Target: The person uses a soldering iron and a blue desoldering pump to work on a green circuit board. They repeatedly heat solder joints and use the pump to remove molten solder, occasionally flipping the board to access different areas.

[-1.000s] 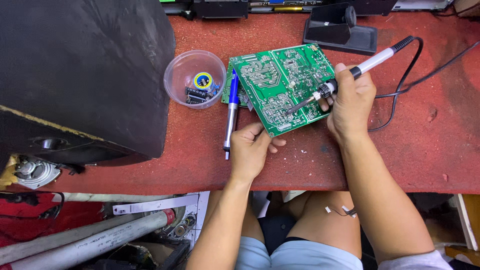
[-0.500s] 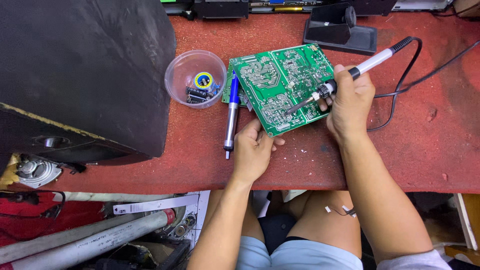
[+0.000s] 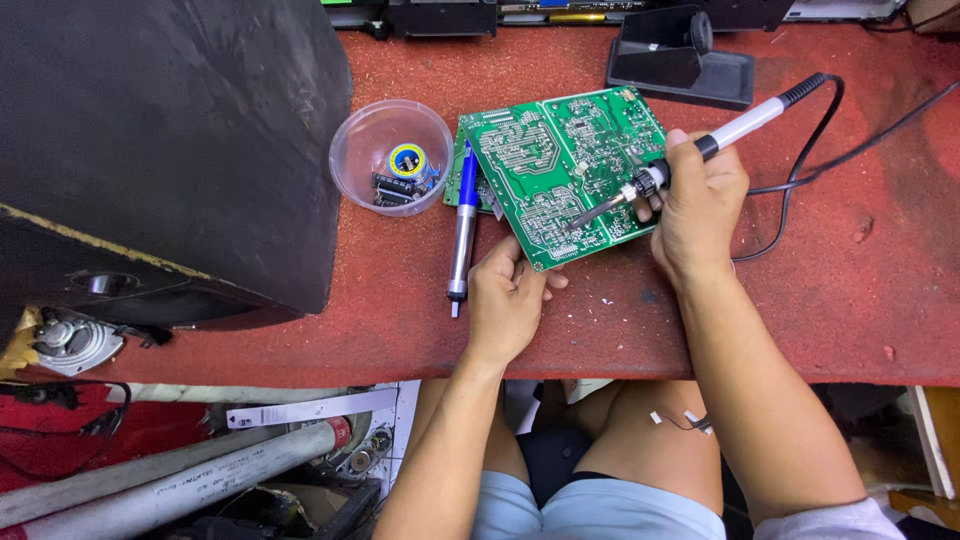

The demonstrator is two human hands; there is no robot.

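The green printed circuit board (image 3: 560, 170) on the red workbench (image 3: 800, 310) is pinned at its near corner by the left hand (image 3: 508, 300), probably for steadiness, while the white-handled soldering iron (image 3: 690, 160) is gripped pen-style in the right hand (image 3: 700, 205), tip down on the traces.

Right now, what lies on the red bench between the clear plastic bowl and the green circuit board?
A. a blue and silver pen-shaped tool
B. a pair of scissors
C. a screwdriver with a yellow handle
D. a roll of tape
A: the blue and silver pen-shaped tool lies lengthwise beside the clear plastic bowl, along the left edge of the green circuit board, just above the left hand.
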